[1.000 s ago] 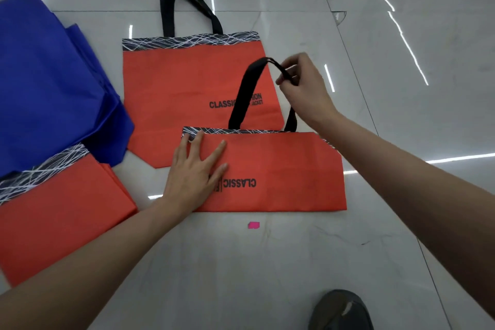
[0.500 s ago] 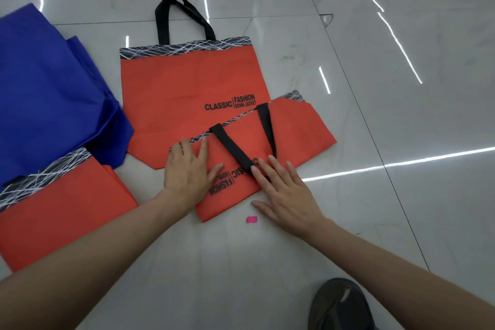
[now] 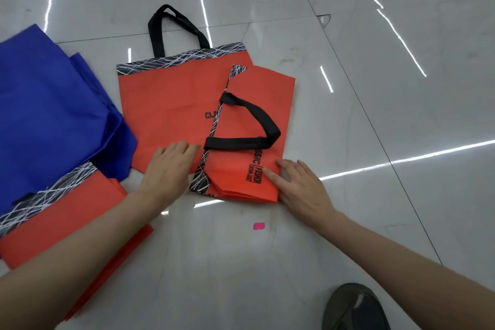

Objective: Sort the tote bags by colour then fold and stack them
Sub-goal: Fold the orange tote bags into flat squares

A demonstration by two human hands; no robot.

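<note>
A folded orange tote bag (image 3: 257, 115) lies on the floor, turned so its patterned band runs along its left edge, with its black handle (image 3: 249, 131) laid flat on top. It overlaps a flat, unfolded orange tote bag (image 3: 166, 104) behind it. My left hand (image 3: 166, 169) lies flat with straight fingers on the flat bag, just left of the folded one. My right hand (image 3: 297, 185) presses with straight fingers on the folded bag's lower right corner. Blue tote bags (image 3: 48, 110) lie piled at the left. Another orange tote bag (image 3: 67, 220) sits at the lower left.
A small pink scrap (image 3: 258, 226) lies on the glossy white tiled floor (image 3: 375, 115) in front of the folded bag. A dark sandal (image 3: 353, 308) shows at the bottom edge. Bare floor extends to the right and far side.
The folded bag has been turned clockwise, so its band now runs up its left side. My right hand laid the handle on the bag, then moved to its lower right corner.
</note>
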